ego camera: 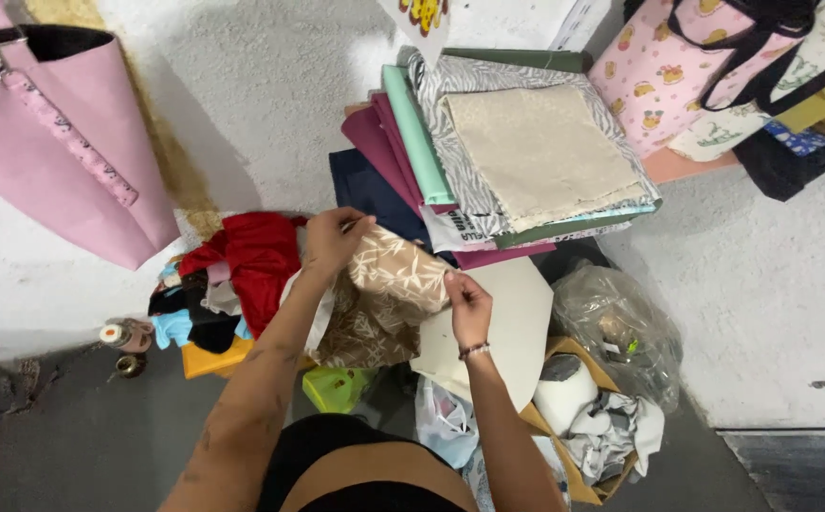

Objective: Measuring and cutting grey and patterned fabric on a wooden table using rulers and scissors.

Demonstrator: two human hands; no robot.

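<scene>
At the middle of the heap, both hands are on one piece: a folded brown fabric with a pale leaf print (384, 289). The left hand (329, 239) has it by the top corner, fingers curled tight and pinched shut on the edge, knuckles up. The right hand (469, 305), a thin bracelet at its wrist, nips the opposite edge at about three o'clock of the piece, thumb and fingertips narrowed onto the cloth. So the fabric hangs stretched between the two grips, its bulk drooping down toward six o'clock.

Edges now. At twelve o'clock, just past the left hand, sits a stack of folded fabrics (517, 161): beige on top, zebra print under it, mint, maroon and navy fanned out to its left. The stack's near corner is close to the print piece, little room there. At nine o'clock a red garment (256, 256) lies touching the brown cloth's left side, with dark and blue scraps beyond. Under the right hand, at four o'clock, a cream sheet of board (517, 322) lies flat. Farther out at four o'clock, a clear plastic bag (616, 332) and a cardboard box of rags (593, 417). A green plastic item (335, 387) shows at six o'clock. Well apart, at ten o'clock, a pink tote bag (52, 133) hangs on the white wall.
</scene>
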